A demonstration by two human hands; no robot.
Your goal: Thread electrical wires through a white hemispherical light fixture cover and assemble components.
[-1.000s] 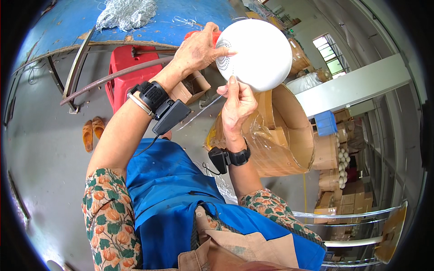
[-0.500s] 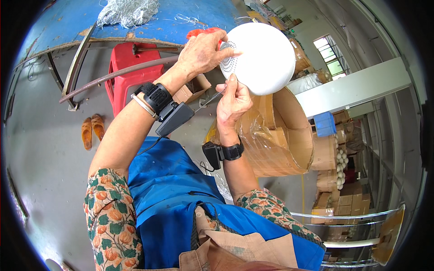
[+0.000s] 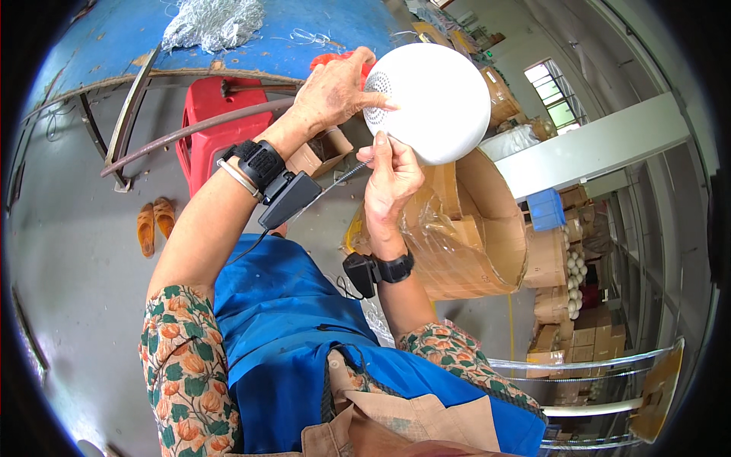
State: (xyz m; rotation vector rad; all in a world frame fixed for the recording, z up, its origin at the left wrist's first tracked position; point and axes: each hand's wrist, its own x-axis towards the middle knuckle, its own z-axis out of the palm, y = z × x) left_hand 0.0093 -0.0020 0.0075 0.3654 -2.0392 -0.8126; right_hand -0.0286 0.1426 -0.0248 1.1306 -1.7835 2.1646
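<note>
A smooth white ball (image 3: 440,103) with a ring of small dark dots or holes on its left side is up in front of me. My left hand (image 3: 335,90) grips its left side, thumb lying across the dotted patch. Something red (image 3: 329,59) shows behind the left fingers; its kind is hidden. Below the ball, my right hand (image 3: 393,177) is closed, thumb raised against the ball's lower left edge. A thin grey twisted cord (image 3: 352,172) runs from its fingers down toward my left wrist. Both wrists wear black strapped devices.
A blue-topped table (image 3: 304,23) carries a heap of silvery cord (image 3: 213,24). Under its edge stands a red plastic stool (image 3: 221,107) by a curved brown bar (image 3: 190,129). A large open cardboard box (image 3: 457,251) is at right. Orange shoes (image 3: 155,222) lie on the floor.
The ball and both hands have shifted slightly left. More of the grey cord shows between my right fingers and left wrist. Both hands keep their hold.
</note>
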